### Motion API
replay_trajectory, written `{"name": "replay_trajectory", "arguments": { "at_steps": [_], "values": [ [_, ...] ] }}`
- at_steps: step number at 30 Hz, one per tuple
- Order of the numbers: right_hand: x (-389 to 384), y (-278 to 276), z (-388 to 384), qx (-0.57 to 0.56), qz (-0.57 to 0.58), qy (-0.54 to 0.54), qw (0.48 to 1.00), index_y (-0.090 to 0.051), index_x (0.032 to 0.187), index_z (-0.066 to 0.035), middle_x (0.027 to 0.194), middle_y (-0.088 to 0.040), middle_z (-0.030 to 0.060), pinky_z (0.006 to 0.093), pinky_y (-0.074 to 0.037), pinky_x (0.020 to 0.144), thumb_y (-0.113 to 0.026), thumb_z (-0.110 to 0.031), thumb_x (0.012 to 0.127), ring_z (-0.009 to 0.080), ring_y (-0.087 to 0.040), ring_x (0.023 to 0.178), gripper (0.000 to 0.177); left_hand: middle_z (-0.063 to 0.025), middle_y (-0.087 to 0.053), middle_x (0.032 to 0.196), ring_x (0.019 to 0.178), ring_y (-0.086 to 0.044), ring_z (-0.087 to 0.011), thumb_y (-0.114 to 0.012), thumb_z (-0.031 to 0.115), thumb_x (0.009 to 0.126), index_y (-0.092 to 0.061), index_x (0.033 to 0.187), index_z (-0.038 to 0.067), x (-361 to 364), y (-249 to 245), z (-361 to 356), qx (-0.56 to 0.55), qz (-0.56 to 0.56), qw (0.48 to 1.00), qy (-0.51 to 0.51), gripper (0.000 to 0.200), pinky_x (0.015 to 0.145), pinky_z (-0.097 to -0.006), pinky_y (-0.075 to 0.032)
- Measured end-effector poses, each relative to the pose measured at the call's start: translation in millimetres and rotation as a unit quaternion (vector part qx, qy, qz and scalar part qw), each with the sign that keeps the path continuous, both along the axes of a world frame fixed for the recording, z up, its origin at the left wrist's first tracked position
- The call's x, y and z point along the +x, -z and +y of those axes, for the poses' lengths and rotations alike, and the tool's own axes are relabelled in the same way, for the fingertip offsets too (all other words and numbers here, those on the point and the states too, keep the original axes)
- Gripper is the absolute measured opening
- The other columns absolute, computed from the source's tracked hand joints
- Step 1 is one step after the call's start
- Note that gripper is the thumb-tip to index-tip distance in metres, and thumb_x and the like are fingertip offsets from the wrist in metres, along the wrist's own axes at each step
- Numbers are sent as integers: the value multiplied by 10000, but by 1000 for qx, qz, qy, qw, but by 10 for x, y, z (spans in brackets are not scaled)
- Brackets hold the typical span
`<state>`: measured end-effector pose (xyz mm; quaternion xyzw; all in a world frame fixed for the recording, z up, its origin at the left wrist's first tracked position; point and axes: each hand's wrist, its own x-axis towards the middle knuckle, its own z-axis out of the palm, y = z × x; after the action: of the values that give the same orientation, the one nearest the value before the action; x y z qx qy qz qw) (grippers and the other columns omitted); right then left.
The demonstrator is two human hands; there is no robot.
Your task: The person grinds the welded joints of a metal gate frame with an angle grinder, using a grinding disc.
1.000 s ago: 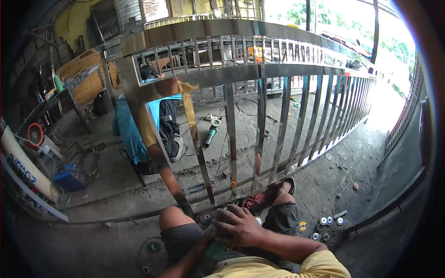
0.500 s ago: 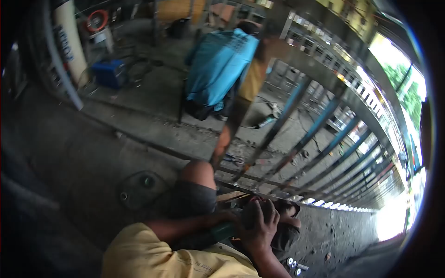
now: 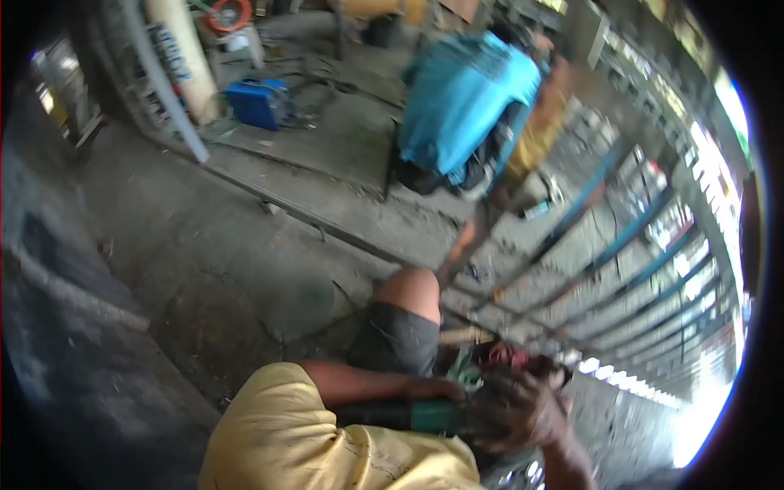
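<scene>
A green and dark power tool, seemingly an angle grinder point(image 3: 433, 416), lies across my lap, close to my yellow shirt. My left hand point(image 3: 441, 389) is closed on its green body, fingers partly hidden. At the tool's dark head, my right hand point(image 3: 527, 412) curls its fingers over the top; motion blurs them and the head's details. Just beyond my hands are a reddish cloth-like bundle point(image 3: 505, 357) and a pale green item point(image 3: 464, 371) I cannot make out.
A metal railing with upright bars point(image 3: 604, 249) stands ahead and to the right. Behind it a person in a blue shirt point(image 3: 465, 106) bends down. A blue machine box point(image 3: 258, 104) sits on the floor at the back left, by a pale column point(image 3: 186, 69).
My view has swung left, so the scene sits further right. The tool's green body shows more. My right hand's fingers look more spread over its head.
</scene>
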<state>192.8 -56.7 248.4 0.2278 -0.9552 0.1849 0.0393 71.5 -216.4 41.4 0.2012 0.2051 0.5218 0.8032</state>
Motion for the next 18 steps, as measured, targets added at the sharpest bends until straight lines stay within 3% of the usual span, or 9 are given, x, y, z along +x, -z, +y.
{"name": "replay_trajectory", "arguments": {
  "at_steps": [1, 2, 3, 5, 8, 10, 12, 14, 18],
  "values": [
    [25, 21, 152, -4, -33, 5, 999, -704, 1203, -181, 1310, -613, 130, 507, -498, 959, -871, -495, 549, 338, -611, 1150, 745, -274, -650, 1206, 1008, -687, -387, -574, 407, 938, -467, 1399, -67, -5, 59, -27, -11, -12, 1000, 7, 670, 862, -481, -589],
    [64, 53, 306, -7, -16, 70, 997, -663, 1240, -138, 1305, -619, 148, 497, -491, 976, -799, -375, 616, 351, -606, 1170, 682, -277, -650, 1206, 1007, -688, -390, -572, 407, 939, -466, 1400, -68, -60, 89, -82, -21, -25, 999, 11, 670, 860, -483, -590],
    [142, 122, 476, -20, 48, 223, 973, -623, 1277, -95, 1299, -625, 165, 488, -484, 994, -726, -256, 683, 363, -601, 1191, 625, -280, -650, 1206, 1006, -688, -394, -569, 407, 939, -466, 1400, -69, -159, 95, -165, -34, -37, 999, 4, 671, 859, -486, -591],
    [428, 244, 641, -51, 156, 507, 846, -542, 1352, -9, 1288, -637, 199, 469, -471, 1028, -581, -17, 816, 389, -590, 1232, 537, -286, -650, 1206, 1003, -689, -401, -563, 407, 941, -465, 1401, -72, -282, 33, -260, -60, -72, 995, -15, 671, 855, -491, -592],
    [643, 107, 416, -115, 93, 475, 868, -682, 1176, -46, 1298, -624, 179, 476, -442, 1066, -637, -45, 772, 401, -566, 1261, 407, -312, -627, 1196, 1005, -697, -398, -638, 466, 869, -443, 1407, -61, -291, -234, -157, -24, -82, 990, -112, 779, 788, -461, -616],
    [590, 119, 120, -53, 95, 391, 914, -718, 1062, -56, 1319, -615, 143, 502, -426, 1073, -718, -123, 759, 412, -536, 1291, 310, -295, -627, 1199, 1005, -700, -379, -658, 467, 852, -426, 1418, -53, -305, -330, -79, -23, -56, 993, -101, 803, 774, -451, -620],
    [505, 182, -145, -74, 89, 347, 931, -700, 1075, -78, 1333, -601, 119, 533, -389, 1088, -775, -230, 773, 438, -467, 1341, 346, -261, -630, 1201, 996, -704, -340, -684, 442, 843, -407, 1431, -33, -275, -452, -80, -23, -44, 994, -95, 804, 785, -425, -620],
    [405, 306, -276, -42, 73, 383, 920, -689, 1091, -92, 1363, -575, 121, 542, -360, 1101, -796, -296, 779, 447, -418, 1371, 388, -210, -636, 1203, 979, -711, -280, -717, 389, 842, -388, 1446, 1, -250, -558, -41, -30, -43, 994, -92, 790, 820, -382, -617],
    [333, 399, -380, -35, 48, 420, 905, -675, 1125, -124, 1413, -530, 122, 557, -317, 1118, -805, -367, 794, 461, -342, 1412, 431, -201, -615, 1247, 1005, -703, -277, -741, 365, 835, -365, 1463, 0, -175, -552, 3, -49, -36, 992, -113, 818, 847, -388, -607]
  ]
}}
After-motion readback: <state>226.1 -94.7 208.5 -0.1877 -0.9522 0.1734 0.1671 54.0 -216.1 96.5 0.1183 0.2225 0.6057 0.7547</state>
